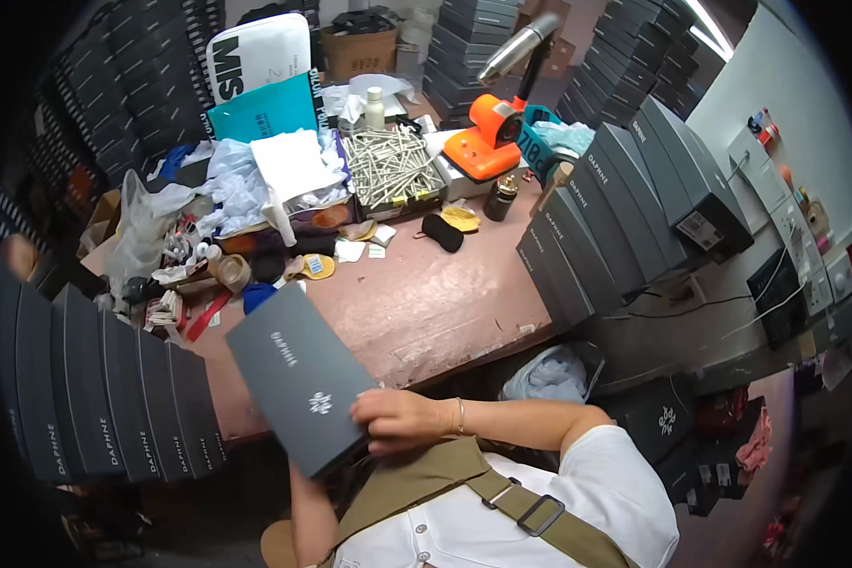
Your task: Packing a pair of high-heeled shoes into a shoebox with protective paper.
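Grey flat box (298,379) is held closed above the near edge of the pink worktable (426,303), gripped at its corner by the curled fingers of the right hand (398,419), the left hand being hidden beneath it, while rows of like boxes (114,398) are already stood alongside.

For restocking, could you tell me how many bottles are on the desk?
2: a white bottle behind the rods, a dark bottle by the orange machine; clutter may hide more.
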`<state>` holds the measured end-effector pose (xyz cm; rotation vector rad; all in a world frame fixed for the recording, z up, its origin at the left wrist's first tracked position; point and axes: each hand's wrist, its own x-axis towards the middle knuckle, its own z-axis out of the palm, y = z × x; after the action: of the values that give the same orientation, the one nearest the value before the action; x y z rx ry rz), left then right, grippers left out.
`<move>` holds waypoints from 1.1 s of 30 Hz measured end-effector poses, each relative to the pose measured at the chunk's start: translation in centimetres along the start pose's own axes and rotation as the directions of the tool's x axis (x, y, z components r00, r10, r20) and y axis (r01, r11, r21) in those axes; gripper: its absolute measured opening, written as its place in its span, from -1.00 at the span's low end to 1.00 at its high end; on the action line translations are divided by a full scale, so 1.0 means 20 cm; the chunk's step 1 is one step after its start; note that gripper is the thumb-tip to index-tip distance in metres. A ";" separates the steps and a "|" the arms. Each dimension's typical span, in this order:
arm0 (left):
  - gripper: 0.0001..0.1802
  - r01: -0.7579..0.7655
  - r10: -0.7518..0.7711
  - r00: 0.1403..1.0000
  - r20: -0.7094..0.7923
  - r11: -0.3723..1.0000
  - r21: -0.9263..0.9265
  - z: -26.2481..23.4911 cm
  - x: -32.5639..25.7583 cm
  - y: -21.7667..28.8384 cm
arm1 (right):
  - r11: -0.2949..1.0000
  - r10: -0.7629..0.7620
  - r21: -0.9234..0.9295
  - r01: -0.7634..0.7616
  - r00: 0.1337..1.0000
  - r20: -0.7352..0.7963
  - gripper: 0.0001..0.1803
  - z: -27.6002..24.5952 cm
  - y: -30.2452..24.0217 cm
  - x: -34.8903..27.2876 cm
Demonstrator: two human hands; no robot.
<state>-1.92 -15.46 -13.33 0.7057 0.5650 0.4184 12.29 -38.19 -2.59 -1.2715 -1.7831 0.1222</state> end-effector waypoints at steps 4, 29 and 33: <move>-0.54 0.139 -0.101 0.990 -0.098 0.818 0.559 -0.15 0.30 -0.33 | 0.627 0.649 -0.176 -0.759 0.634 -0.422 -0.31 0.43 0.47 -0.55; -0.16 0.048 -0.125 0.959 0.253 0.955 0.292 -0.27 0.31 0.49 | 0.084 0.985 0.989 -0.118 -0.138 -0.101 -0.61 0.46 0.38 0.17; 0.02 -0.047 -0.100 0.961 0.258 0.860 0.508 -0.35 0.28 0.63 | 0.436 0.849 0.400 -0.806 0.516 0.114 -0.50 0.75 0.33 0.32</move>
<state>-4.01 -0.38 -10.73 1.2466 0.4180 0.1305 5.91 -24.12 -10.93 -1.6846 -0.7855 0.9356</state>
